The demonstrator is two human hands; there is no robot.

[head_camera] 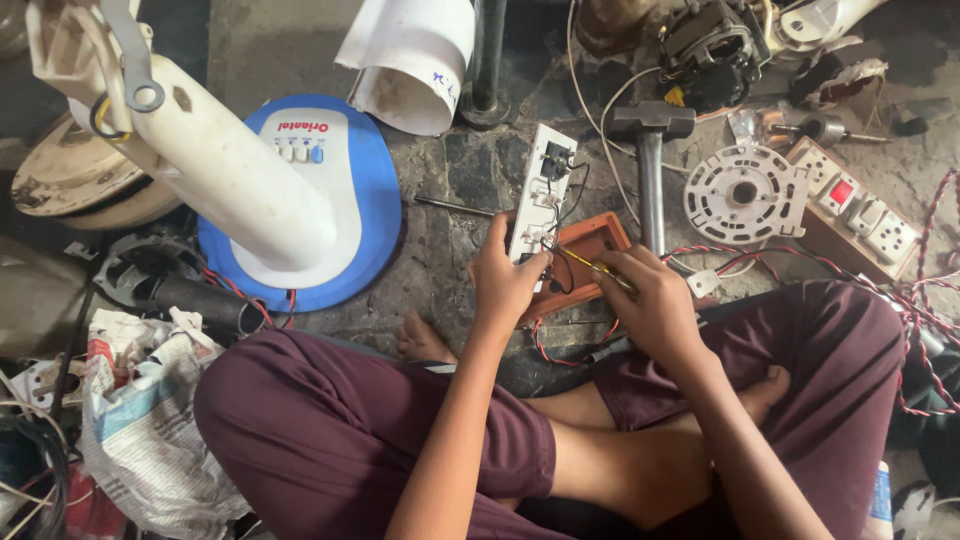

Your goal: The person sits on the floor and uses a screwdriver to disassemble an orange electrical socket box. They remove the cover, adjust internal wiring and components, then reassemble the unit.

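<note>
My left hand grips the lower end of a white switch plate, held tilted with its wired back side up. My right hand holds a yellow-handled screwdriver whose tip points at the plate's wiring. Under the plate lies an orange-brown open switch box with red and black wires trailing out of it. I sit cross-legged on the floor in maroon trousers, with both hands over my lap.
A hammer lies just behind the box. To the right are a white round perforated disc and a wooden switchboard. At left stands a fan base, blue and white. A motor, newspaper and cables surround me.
</note>
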